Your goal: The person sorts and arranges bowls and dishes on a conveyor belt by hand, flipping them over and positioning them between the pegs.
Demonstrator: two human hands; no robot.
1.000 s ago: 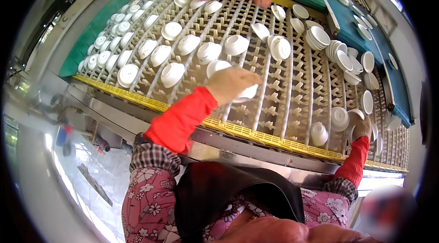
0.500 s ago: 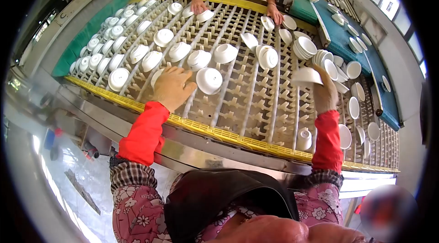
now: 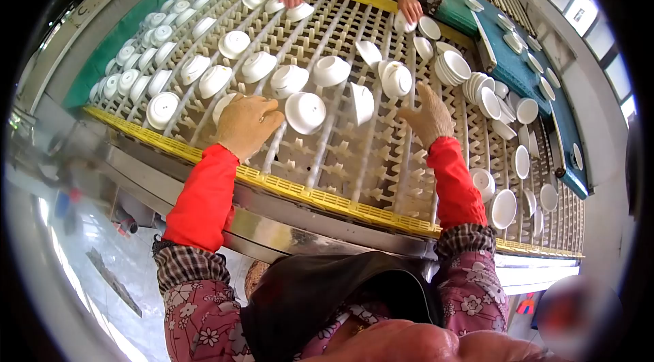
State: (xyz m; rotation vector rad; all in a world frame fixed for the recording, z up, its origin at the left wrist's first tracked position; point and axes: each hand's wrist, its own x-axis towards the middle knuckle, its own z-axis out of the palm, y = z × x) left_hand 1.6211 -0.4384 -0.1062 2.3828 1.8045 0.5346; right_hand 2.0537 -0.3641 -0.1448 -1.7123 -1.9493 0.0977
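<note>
My left hand, in a tan glove, rests over a white bowl that it partly covers; its fingers are curled toward the bowl. Right of it an upside-down bowl lies on the pegged rack. My right hand, also gloved, hovers over the rack with fingers apart and nothing between them. A bowl stands on its side to the left of that hand. Upturned bowls sit in rows farther back.
Across the rack a co-worker's hands touch bowls. Stacked bowls lie at the right, beside a blue-green belt carrying more bowls. A yellow edge strip runs along the near side.
My right hand has moved left and let go of the bowl it held, and a bowl now stands on its side between my hands. My left hand stays over its bowl.
</note>
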